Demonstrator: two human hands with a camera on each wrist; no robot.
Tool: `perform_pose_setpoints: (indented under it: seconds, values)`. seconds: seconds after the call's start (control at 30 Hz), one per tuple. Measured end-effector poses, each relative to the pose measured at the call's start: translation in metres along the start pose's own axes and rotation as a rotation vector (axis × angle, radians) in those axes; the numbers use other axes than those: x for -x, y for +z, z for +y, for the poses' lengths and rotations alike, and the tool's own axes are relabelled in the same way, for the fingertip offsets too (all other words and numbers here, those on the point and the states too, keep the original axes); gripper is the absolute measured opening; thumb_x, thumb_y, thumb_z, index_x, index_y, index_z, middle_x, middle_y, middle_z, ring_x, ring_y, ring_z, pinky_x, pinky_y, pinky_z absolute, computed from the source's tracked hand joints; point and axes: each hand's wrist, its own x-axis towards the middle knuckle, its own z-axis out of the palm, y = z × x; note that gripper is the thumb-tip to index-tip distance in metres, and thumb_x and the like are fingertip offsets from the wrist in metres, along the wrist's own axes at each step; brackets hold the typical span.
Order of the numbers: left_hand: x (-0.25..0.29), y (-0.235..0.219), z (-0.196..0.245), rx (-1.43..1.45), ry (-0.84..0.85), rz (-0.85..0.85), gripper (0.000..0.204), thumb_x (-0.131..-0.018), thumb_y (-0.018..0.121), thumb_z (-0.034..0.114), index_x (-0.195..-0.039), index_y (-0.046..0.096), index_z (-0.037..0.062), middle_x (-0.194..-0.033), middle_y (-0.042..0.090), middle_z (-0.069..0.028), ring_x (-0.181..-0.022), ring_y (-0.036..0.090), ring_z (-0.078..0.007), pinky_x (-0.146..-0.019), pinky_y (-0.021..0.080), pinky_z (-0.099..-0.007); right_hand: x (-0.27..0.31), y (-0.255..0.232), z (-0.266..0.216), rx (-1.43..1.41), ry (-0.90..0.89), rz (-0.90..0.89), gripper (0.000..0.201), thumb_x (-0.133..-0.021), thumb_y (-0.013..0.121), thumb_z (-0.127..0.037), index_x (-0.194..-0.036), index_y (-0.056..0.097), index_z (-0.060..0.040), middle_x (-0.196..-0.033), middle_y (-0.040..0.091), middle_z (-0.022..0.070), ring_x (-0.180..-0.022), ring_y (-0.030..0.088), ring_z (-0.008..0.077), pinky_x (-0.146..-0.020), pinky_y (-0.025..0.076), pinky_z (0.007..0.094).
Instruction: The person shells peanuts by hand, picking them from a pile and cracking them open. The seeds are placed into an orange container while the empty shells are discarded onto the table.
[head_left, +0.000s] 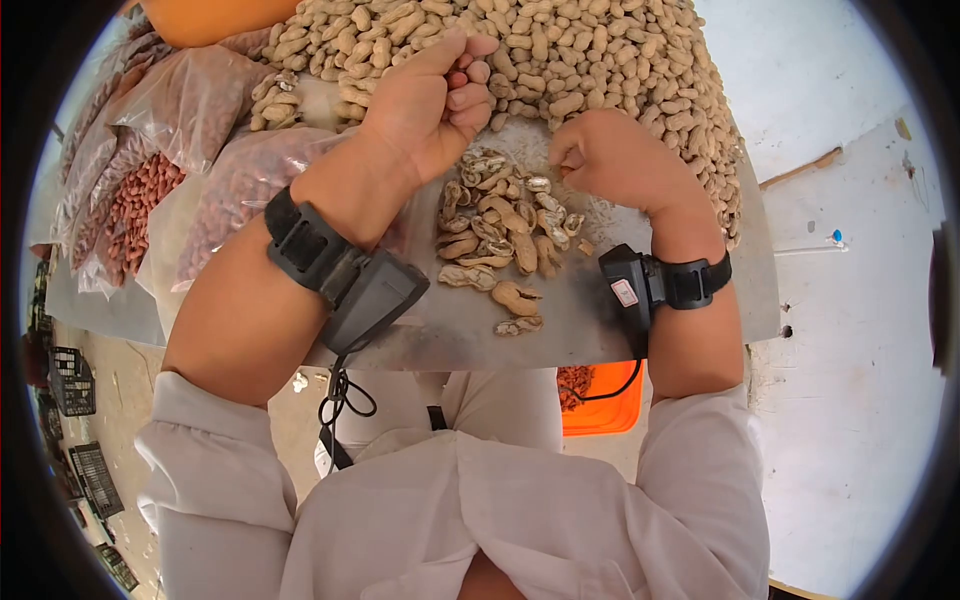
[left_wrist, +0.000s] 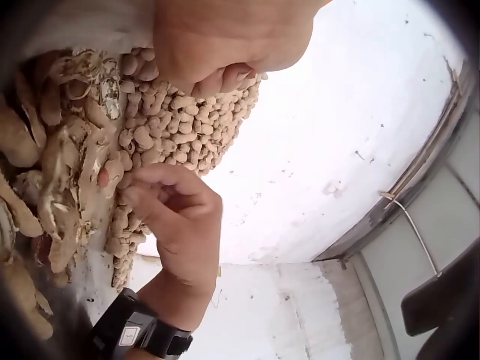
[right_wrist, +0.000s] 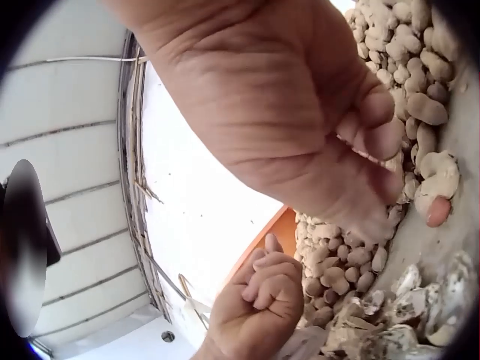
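Note:
My left hand [head_left: 435, 105] is raised over the table by the far pile, palm turned up and fingers curled around small reddish peanut kernels [head_left: 458, 79]. Lower and to the right, my right hand [head_left: 625, 160] bends in at the wrist and pinches a cracked peanut [left_wrist: 112, 171] at its fingertips. A pink kernel [right_wrist: 439, 211] pokes out of that shell in the right wrist view. Between the hands lies a heap of broken empty peanut shells [head_left: 495, 225] on the grey table [head_left: 590, 330]. Much of the left palm is hidden by its fingers.
A large pile of whole peanuts [head_left: 620, 60] covers the table's far side. Clear bags of red kernels [head_left: 145, 205] sit at the left, near an orange container [head_left: 215, 20]. Under the table edge is an orange basin [head_left: 610, 400] with reddish bits. A white surface [head_left: 850, 300] lies right.

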Motion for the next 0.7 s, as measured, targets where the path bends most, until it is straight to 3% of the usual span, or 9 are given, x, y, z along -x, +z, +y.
perform_pose_setpoints:
  seconds: [0.27,0.37,0.53,0.7]
  values:
    - [-0.0007,-0.0008,0.0007,-0.027,-0.012,-0.004,0.026,-0.093,0.045,0.022,-0.092,0.055,-0.0016,-0.066,0.033,0.0027,-0.052,0.030,-0.0068,-0.042,0.026,-0.0191,-0.0049,0.0049,0.0017,0.123,0.030,-0.002,0.012,-0.062,0.061,-0.003,-0.073,0.065,-0.0032,-0.069,0.061,0.0130,-0.066,0.059,0.0291,-0.060,0.046,0.0354]
    - [0.0002,-0.0031,-0.0006,-0.018,-0.036,-0.047,0.030,-0.093,0.046,0.023,-0.099,0.055,-0.0045,-0.069,0.045,-0.0002,-0.050,0.032,-0.0054,-0.042,0.028,-0.0179,-0.0061,0.0040,-0.0011,0.169,0.080,-0.016,0.012,-0.062,0.061,-0.002,-0.073,0.064,-0.0033,-0.069,0.061,0.0133,-0.068,0.059,0.0296,-0.061,0.046,0.0362]
    - [0.0010,-0.0006,0.0007,-0.025,-0.088,-0.069,0.034,-0.092,0.046,0.025,-0.101,0.055,-0.0064,-0.070,0.047,-0.0024,-0.050,0.033,-0.0060,-0.043,0.029,-0.0178,0.0029,-0.0012,-0.0014,0.165,0.121,0.080,0.009,-0.062,0.062,-0.003,-0.071,0.064,-0.0040,-0.070,0.060,0.0138,-0.071,0.059,0.0305,-0.062,0.046,0.0379]
    - [0.0015,-0.0013,0.0014,-0.007,-0.101,-0.077,0.034,-0.092,0.046,0.024,-0.101,0.056,-0.0067,-0.070,0.047,-0.0028,-0.050,0.033,-0.0063,-0.043,0.030,-0.0178,0.0000,0.0026,0.0008,0.259,0.149,0.046,0.009,-0.063,0.063,-0.005,-0.072,0.065,-0.0047,-0.073,0.061,0.0140,-0.072,0.059,0.0318,-0.063,0.047,0.0385]
